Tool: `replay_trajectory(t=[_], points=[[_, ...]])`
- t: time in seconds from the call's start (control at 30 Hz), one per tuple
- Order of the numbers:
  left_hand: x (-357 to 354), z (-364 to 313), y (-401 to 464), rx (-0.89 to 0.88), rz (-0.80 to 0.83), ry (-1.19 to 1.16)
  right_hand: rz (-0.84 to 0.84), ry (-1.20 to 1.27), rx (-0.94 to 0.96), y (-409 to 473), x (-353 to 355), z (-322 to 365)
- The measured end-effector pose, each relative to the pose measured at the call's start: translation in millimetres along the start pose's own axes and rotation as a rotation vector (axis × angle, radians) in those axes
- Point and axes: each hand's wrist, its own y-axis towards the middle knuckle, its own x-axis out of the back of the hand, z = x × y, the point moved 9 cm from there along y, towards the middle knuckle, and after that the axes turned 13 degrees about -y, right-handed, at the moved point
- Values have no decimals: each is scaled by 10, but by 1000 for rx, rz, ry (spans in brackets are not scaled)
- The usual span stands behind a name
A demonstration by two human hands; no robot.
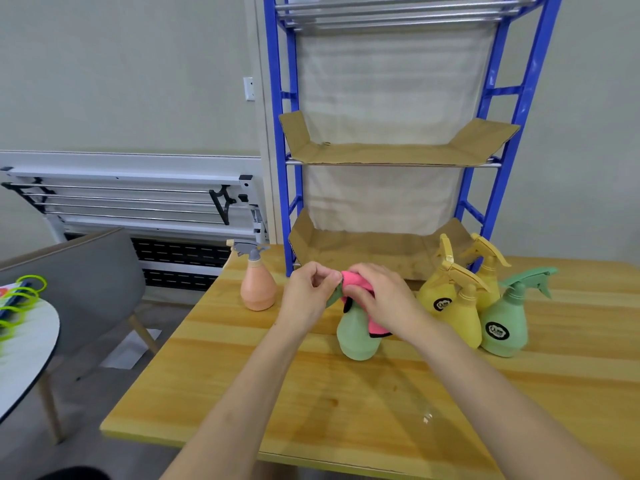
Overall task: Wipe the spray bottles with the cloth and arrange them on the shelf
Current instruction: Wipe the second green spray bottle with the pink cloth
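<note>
Both hands meet over a green spray bottle [356,336] standing near the middle of the wooden counter [311,393]; the left hand [306,294] has its fingers curled in, pinching the bottle's top at the nozzle end; the right hand [377,294] is curled round a pink cloth [360,282], pressing it over the bottle's head and neck, with a fold of the cloth hanging down the bottle's right shoulder. To the left, apart from the hands, stands a peach spray bottle [258,289] with a grey trigger. To the right a cluster crowds together: three yellow spray bottles [462,317], two at the back and one in front, and just beside them a second green bottle [504,327] with a round dark label. Behind the counter rises a blue shelf [291,140]; its two lower levels are lined with cardboard [381,152], and no bottle stands on either. Off to the left sit a grey chair [90,282] and the edge of a round white table [27,355].
</note>
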Motion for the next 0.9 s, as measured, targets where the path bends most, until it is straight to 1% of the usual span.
replay_trajectory(t=[0.07, 0.17, 0.27, 0.43, 0.5, 0.73, 0.83, 0.9], points=[[-4, -1, -7, 4, 6, 23, 73, 56, 53, 7, 22, -22], [-17, -4, 6, 4, 28, 57, 216, 91, 50, 16, 49, -125], [-23, 7, 16, 15, 32, 57, 269, 84, 28, 1, 36, -207], [-44, -16, 20, -10, 31, 81, 191, 92, -67, -49, 22, -289], [-54, -15, 13, -4, 33, 57, 149, 73, -81, -70, 23, -293], [-55, -24, -24, -6, 36, 26, -56, -85, -148, -108, 19, -131], [-46, -36, -15, 0, 47, 36, -53, -49, -147, -109, -7, -164], [-55, -34, -21, 4, 59, 30, 2, 16, -121, -98, -26, -214]])
